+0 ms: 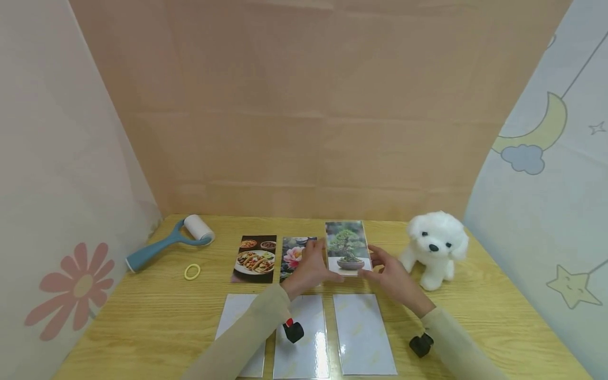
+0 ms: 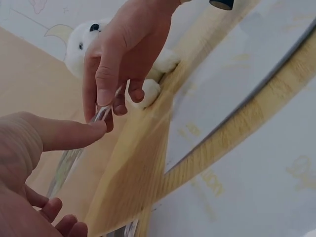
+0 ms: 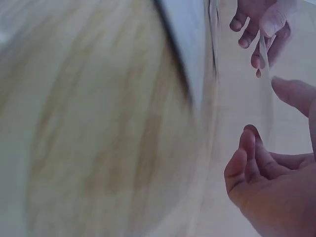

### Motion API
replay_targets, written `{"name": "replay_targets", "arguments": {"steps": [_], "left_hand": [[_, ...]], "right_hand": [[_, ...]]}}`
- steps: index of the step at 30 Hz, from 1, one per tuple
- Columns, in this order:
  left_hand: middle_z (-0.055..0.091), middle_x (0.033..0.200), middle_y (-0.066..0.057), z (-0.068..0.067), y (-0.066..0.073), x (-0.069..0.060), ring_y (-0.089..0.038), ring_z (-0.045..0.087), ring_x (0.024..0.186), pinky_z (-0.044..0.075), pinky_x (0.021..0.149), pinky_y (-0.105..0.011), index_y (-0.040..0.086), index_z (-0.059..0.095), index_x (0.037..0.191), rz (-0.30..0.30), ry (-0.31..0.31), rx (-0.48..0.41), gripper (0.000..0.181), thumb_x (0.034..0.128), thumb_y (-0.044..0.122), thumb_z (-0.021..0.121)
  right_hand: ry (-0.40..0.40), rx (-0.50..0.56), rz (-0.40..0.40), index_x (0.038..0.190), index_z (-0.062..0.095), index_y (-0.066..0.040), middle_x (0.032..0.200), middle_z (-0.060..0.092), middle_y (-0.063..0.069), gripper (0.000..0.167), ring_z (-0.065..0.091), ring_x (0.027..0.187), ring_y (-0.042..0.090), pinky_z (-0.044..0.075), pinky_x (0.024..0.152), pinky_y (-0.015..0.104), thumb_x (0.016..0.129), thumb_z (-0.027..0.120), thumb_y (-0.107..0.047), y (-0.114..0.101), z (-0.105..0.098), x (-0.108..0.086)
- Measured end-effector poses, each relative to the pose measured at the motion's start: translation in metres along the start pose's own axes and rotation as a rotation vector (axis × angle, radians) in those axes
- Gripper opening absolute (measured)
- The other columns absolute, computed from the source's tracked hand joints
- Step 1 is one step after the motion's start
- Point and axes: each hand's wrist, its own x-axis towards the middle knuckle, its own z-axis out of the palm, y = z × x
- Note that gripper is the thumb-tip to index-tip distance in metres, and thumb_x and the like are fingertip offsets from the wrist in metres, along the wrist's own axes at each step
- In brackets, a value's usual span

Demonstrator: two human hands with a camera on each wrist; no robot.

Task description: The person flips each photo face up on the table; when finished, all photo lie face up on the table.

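A glossy photo card of a bonsai tree point(image 1: 348, 248) is raised off the table and tilted up, its picture facing me. At its left edge my left hand point(image 1: 309, 269) pinches it between thumb and fingers. My right hand point(image 1: 393, 277) holds the lower right edge the same way. The left wrist view shows the card point(image 2: 69, 160) nearly edge-on, with the left thumb point(image 2: 74, 134) on it. Partly behind the left hand lies a card with a pink flower point(image 1: 291, 256). Farther left is a taco photo card point(image 1: 255, 258), flat on the wood.
Three white sheets point(image 1: 363, 332) in clear sleeves lie along the near side, partly under the left forearm. A white plush dog point(image 1: 434, 248) sits right of the right hand. At the left are a blue-handled lint roller point(image 1: 161, 245) and a yellow ring point(image 1: 192, 272).
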Motion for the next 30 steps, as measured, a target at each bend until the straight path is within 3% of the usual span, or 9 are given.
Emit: {"name": "replay_targets", "arguments": {"steps": [6, 12, 17, 23, 30], "left_hand": [[0.041, 0.133, -0.019, 0.007, 0.000, 0.003, -0.034, 0.039, 0.118, 0.044, 0.100, -0.052, 0.000, 0.033, 0.154, 0.020, 0.011, 0.132, 0.111, 0.0665, 0.024, 0.096], [0.040, 0.134, -0.019, 0.014, -0.003, 0.006, -0.034, 0.036, 0.120, 0.043, 0.100, -0.049, -0.002, 0.027, 0.157, 0.027, 0.009, 0.213, 0.118, 0.0652, 0.023, 0.097], [0.045, 0.121, -0.017, 0.017, -0.007, 0.009, -0.032, 0.037, 0.110, 0.044, 0.093, -0.047, -0.001, 0.039, 0.152, 0.025, -0.001, 0.275, 0.108, 0.0645, 0.024, 0.097], [0.049, 0.108, -0.013, 0.018, -0.009, 0.012, -0.030, 0.039, 0.100, 0.043, 0.087, -0.044, -0.002, 0.062, 0.122, 0.001, -0.013, 0.339, 0.072, 0.0646, 0.027, 0.094], [0.052, 0.103, -0.015, 0.018, -0.006, 0.012, -0.032, 0.039, 0.097, 0.041, 0.083, -0.044, -0.001, 0.065, 0.097, -0.015, -0.025, 0.379, 0.050, 0.0673, 0.029, 0.093]], "right_hand": [[-0.020, -0.033, -0.010, 0.149, 0.039, 0.008, 0.118, 0.059, 0.012, 0.088, 0.055, 0.101, 0.024, 0.049, 0.079, 0.037, 0.085, 0.083, -0.033, 0.012, 0.003, 0.003], [-0.026, -0.070, -0.068, 0.145, 0.039, 0.015, 0.115, 0.059, 0.015, 0.089, 0.054, 0.096, 0.025, 0.048, 0.079, 0.038, 0.081, 0.087, -0.025, 0.013, 0.004, 0.005], [-0.057, -0.107, -0.067, 0.144, 0.039, 0.016, 0.115, 0.058, 0.015, 0.090, 0.055, 0.099, 0.027, 0.048, 0.084, 0.044, 0.081, 0.087, -0.026, 0.013, 0.005, 0.005], [-0.079, -0.126, -0.068, 0.143, 0.039, 0.017, 0.115, 0.059, 0.015, 0.092, 0.057, 0.103, 0.028, 0.048, 0.088, 0.048, 0.081, 0.086, -0.030, 0.016, 0.007, 0.008], [-0.087, -0.182, -0.101, 0.140, 0.044, 0.016, 0.108, 0.058, 0.012, 0.088, 0.053, 0.090, 0.022, 0.047, 0.081, 0.044, 0.080, 0.087, -0.032, 0.021, 0.007, 0.013]]}}
